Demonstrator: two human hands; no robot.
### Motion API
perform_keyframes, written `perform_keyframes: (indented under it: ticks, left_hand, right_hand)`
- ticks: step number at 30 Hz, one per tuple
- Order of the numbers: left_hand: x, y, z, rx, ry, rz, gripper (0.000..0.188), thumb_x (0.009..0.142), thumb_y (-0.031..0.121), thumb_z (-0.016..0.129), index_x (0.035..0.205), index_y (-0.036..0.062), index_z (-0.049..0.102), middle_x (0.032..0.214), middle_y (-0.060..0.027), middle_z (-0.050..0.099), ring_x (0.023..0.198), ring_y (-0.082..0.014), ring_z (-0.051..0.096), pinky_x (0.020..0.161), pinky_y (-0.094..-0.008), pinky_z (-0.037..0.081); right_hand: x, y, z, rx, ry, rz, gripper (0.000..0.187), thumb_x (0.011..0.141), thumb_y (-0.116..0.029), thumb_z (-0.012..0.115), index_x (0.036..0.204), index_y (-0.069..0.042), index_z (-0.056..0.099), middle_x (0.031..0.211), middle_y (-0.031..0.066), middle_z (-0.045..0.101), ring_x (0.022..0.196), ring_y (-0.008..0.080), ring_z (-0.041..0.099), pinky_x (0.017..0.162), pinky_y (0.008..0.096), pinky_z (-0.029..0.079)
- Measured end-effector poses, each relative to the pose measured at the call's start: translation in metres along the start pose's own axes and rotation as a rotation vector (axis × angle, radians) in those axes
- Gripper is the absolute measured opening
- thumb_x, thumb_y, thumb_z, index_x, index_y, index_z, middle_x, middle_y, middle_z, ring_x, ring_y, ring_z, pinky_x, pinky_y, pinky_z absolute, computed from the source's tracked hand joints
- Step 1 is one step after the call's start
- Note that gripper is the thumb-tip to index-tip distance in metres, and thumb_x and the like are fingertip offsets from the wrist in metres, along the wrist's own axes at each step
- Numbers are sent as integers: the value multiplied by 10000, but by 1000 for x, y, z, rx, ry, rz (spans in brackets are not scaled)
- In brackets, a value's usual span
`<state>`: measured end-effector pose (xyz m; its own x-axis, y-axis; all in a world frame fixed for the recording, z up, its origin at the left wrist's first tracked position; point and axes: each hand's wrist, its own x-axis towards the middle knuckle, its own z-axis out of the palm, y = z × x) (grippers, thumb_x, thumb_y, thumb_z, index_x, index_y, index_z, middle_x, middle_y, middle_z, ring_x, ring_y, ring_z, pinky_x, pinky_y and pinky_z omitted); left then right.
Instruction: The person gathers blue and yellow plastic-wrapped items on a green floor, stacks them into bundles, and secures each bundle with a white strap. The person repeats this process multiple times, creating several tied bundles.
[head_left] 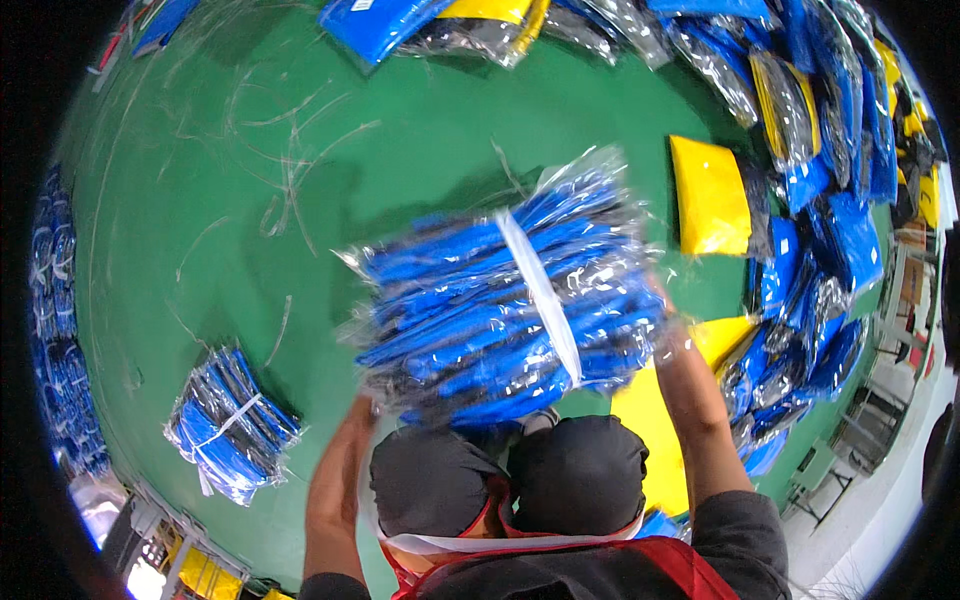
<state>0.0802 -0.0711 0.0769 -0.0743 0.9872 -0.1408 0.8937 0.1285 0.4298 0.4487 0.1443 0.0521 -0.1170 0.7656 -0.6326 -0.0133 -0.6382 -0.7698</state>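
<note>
A thick bundle of blue and black folded packets in clear plastic wrap is held up in front of my knees. One white strap runs round its middle. My right hand grips the bundle's right end, its fingers partly lost behind the shiny wrap. At the lower left corner my left hand supports it from beneath; most of that hand is covered by the packets. The plastic edges look smeared by motion.
A smaller strapped bundle lies on the green floor to the left. Loose strap scraps are strewn beyond it. Blue and yellow packets heap up along the right and far side. Stacked bundles line the left edge.
</note>
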Motion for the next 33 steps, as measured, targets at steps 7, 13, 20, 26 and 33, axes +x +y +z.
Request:
perform_keyframes:
  ticks: [7,13,20,26,33]
  left_hand:
    - [75,-24,3,289,-273,17,228,865,216,475,938,25,576,910,-160,612,844,-282,586,736,-400,457]
    - [-8,-39,2,50,-141,453,248,913,221,395,925,72,594,709,-147,620,625,-286,612,555,-420,479]
    - [-121,-93,59,-259,-572,33,237,893,232,402,861,92,591,697,-155,615,578,-299,614,491,-449,470]
    - [-94,-65,29,-406,-835,-339,261,891,293,417,857,89,577,694,-172,612,614,-344,604,533,-463,468]
    - [-61,-83,-5,-170,-937,-492,308,889,365,435,853,87,561,690,-193,608,655,-397,591,582,-479,465]
  right_hand:
    - [-11,-51,7,-282,-126,-404,475,893,-474,487,634,-83,564,584,3,516,575,94,486,574,257,406]
    - [-73,26,0,-794,-129,-382,526,870,-423,537,581,15,562,494,169,494,454,251,516,484,368,398]
    - [-115,43,-8,-989,-171,-441,468,857,-315,579,513,-24,453,498,201,406,482,382,422,490,449,317]
    - [-93,36,-5,-1121,-298,-190,466,862,-429,502,615,-41,572,640,211,556,639,400,560,597,450,433]
    - [-64,27,-3,-814,-223,85,364,892,-330,482,737,-27,612,666,227,563,643,380,564,579,415,426]
